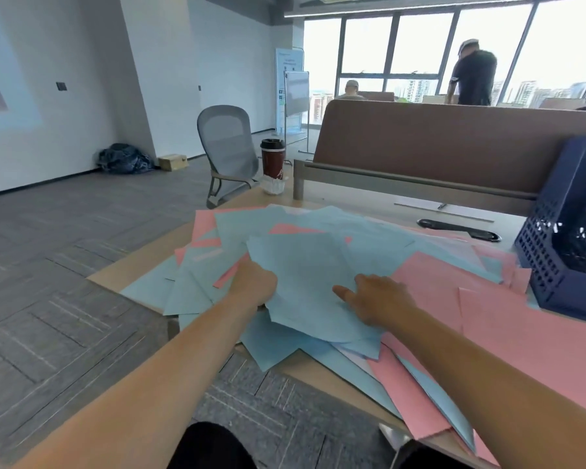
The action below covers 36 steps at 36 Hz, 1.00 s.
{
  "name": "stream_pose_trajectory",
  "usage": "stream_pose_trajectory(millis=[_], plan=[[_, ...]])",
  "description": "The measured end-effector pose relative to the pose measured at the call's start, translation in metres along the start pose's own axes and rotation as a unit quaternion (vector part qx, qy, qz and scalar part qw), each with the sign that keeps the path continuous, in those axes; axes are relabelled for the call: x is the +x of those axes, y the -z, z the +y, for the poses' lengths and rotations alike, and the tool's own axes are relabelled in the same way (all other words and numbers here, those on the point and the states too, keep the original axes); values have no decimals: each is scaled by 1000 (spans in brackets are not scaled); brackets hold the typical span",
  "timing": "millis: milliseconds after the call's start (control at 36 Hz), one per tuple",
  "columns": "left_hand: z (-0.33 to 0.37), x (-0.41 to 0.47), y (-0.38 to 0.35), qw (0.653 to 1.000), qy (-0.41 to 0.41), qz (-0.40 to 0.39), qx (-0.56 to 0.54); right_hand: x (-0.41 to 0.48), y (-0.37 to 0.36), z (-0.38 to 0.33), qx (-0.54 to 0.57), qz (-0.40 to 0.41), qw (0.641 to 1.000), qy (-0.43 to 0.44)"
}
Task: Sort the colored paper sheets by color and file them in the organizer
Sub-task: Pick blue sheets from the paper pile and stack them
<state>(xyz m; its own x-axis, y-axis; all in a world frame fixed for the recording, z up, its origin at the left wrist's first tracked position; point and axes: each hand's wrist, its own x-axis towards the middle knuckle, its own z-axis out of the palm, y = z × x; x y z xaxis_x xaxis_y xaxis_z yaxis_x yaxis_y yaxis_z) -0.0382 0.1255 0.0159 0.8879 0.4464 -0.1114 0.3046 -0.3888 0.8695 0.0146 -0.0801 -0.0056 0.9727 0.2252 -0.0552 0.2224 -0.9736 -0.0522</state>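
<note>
Head view, the only view. The blue sheets lie fanned in a loose heap on the counter, mixed with pink sheets beneath and to the right; the navy organizer stands at the right edge of the heap, and no paper can be made out in it.

The left grip is closed on the left edge of the topmost blue sheets, fingers tucked out of sight below; the right grip lies flat on the same sheets, fingers apart, clamping nothing.

Hazards, as judged:
- Several blue sheets overhang the near counter edge; a sideways pull on the heap could tip them to the floor.
- Pink strips show between the blue layers; lifting a thick bunch could carry a pink sheet along and spoil the sort.
- The cup stands near the far corner of the heap; a wide sweep could knock it.
- A one-edged hold on thin paper may crease or tear it.
</note>
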Motion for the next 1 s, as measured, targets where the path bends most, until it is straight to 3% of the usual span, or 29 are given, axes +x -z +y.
stream_pose_trajectory(millis=[139,333,556,833,1000], plan=[[-7,-1,1,999,-8,-3,33,-1,1,-6,-56,26,998,-3],[-9,5,1,999,-20,-7,-36,16,2,5,-8,55,997,-46],[-8,15,0,999,-24,-4,-37,35,8,2,10,70,994,-87],[3,17,1,998,-23,34,-45,33,17,7,161,92,973,-135],[4,12,3,999,8,28,-46,21,26,24,344,101,914,-191]])
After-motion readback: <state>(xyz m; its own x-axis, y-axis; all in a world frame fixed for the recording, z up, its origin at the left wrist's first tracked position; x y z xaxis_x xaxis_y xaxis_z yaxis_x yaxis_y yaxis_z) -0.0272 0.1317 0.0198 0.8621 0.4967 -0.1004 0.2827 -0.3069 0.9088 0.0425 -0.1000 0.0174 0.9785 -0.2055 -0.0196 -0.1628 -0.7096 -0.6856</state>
